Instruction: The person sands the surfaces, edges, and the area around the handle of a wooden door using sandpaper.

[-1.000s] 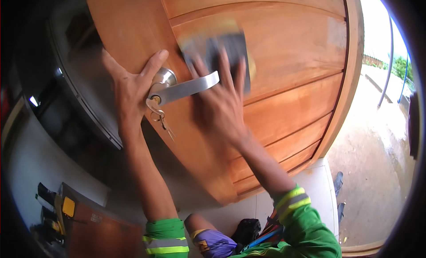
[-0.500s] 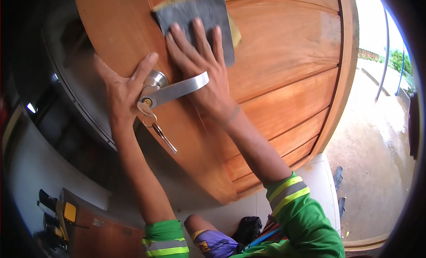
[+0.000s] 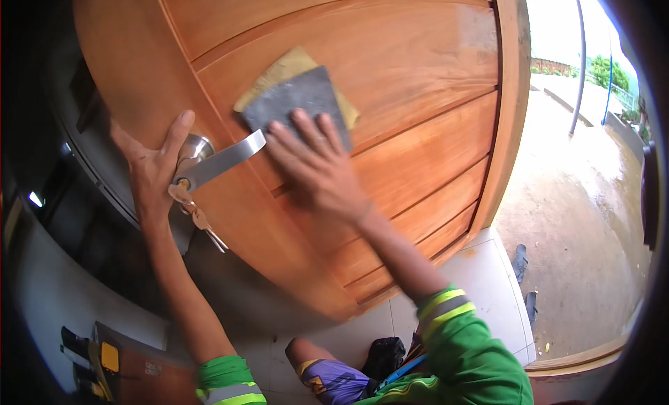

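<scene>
A brown wooden door [image 3: 418,56] with panel grooves stands in front of me. My right hand [image 3: 324,175] lies with fingers spread on the lower part of a dark grey sheet [image 3: 296,98] that looks like sandpaper, pressing it against the panel. Sticking out from under it is a yellowish sheet [image 3: 296,60]. My left hand [image 3: 153,168] is at the door's edge beside the lock, thumb on the front face and fingers around the edge, partly hidden. Near that thumb is a silver lever handle [image 3: 223,159], with a bunch of keys [image 3: 198,217] hanging from its lock.
At the lower left lies a brown board [image 3: 139,377] with a yellow-and-black tool [image 3: 110,356] by it. Pale floor tiles [image 3: 481,272] run below the door. Outside on the right are dark flip-flops [image 3: 520,263] and a grey pole [image 3: 580,63].
My right hand and the sheets have slid down the panel, away from the door's edge. The view has shifted, so the door and handle appear further left. The keys have swung.
</scene>
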`<state>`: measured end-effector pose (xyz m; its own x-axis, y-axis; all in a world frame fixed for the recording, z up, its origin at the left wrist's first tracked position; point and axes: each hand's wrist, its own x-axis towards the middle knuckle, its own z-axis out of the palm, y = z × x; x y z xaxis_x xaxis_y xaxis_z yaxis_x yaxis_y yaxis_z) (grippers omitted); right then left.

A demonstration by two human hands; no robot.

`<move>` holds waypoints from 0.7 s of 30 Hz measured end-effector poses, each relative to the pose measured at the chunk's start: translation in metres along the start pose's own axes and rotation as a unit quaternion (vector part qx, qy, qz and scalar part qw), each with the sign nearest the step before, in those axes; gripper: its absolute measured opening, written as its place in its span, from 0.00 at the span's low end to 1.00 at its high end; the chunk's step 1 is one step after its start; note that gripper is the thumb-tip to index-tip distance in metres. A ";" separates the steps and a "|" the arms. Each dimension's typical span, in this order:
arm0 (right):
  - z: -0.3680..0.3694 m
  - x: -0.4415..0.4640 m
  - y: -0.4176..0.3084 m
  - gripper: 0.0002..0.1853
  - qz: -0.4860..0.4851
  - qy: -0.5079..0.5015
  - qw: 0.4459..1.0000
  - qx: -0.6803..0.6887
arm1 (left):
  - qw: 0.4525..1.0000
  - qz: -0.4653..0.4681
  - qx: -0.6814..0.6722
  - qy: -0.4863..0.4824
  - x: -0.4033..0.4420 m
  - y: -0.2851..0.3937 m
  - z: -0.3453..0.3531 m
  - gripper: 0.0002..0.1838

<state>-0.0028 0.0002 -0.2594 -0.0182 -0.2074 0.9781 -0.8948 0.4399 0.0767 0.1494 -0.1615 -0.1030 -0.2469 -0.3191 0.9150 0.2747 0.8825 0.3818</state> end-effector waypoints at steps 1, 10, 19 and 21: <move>-0.012 -0.021 0.051 0.33 -0.006 -0.010 0.999 -0.039 | 1.000 0.010 -0.009 -0.001 0.001 -0.005 0.001 0.54; 0.018 -0.016 0.060 0.34 0.026 0.134 0.982 -0.130 | 1.000 0.011 -0.008 -0.001 -0.002 -0.004 0.000 0.52; 0.005 0.007 0.230 0.30 0.058 0.264 0.929 -0.255 | 1.000 0.016 -0.012 0.015 -0.002 -0.010 0.006 0.50; 0.012 0.034 0.105 0.36 0.064 0.125 0.978 -0.155 | 0.999 0.022 -0.026 0.021 0.002 -0.013 0.009 0.49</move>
<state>-0.1026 0.0287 -0.2207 0.0229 0.0702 0.9973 -0.7140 0.6994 -0.0328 0.1364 -0.1707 -0.1073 -0.1940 -0.2949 0.9356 0.3332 0.8773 0.3456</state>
